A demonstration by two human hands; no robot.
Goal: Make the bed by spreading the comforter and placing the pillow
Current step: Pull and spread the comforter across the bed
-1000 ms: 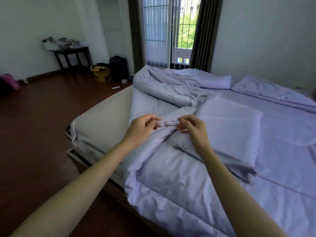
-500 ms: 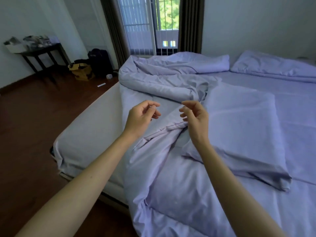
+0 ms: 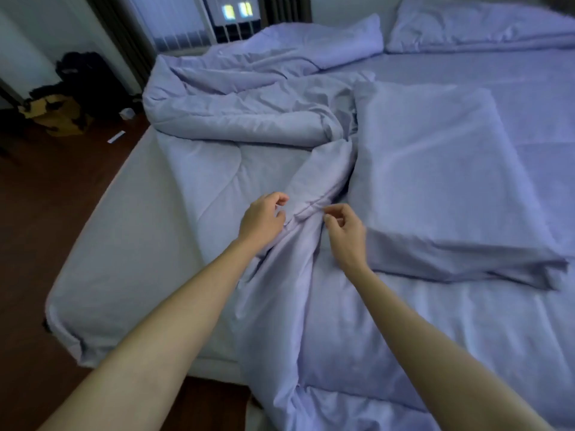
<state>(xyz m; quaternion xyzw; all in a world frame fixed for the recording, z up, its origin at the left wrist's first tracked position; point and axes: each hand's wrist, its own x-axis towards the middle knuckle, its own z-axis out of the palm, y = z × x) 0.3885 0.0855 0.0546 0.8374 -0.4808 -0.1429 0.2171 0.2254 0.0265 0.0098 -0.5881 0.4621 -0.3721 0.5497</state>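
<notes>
A lavender comforter (image 3: 249, 119) lies bunched across the bed, with a rolled heap toward the window and a twisted ridge running down toward me. A flat folded-over part of the comforter (image 3: 435, 181) lies to the right. My left hand (image 3: 264, 223) is at the ridge, its thumb and fingers curled around a fold of the fabric. My right hand (image 3: 345, 233) hovers just right of the same ridge, fingers half curled and holding nothing. A lavender pillow (image 3: 482, 23) lies at the far right head of the bed.
The mattress (image 3: 124, 244) in its pale fitted sheet is bare along the left edge. A dark wooden floor (image 3: 46, 197) lies beyond it. A yellow bag (image 3: 56, 116) and a black bag (image 3: 87, 76) sit by the curtains near the window.
The view has tipped down and moved closer to the bed. Both hands let go of the comforter, then dropped back to the ridge, and the left has taken hold again.
</notes>
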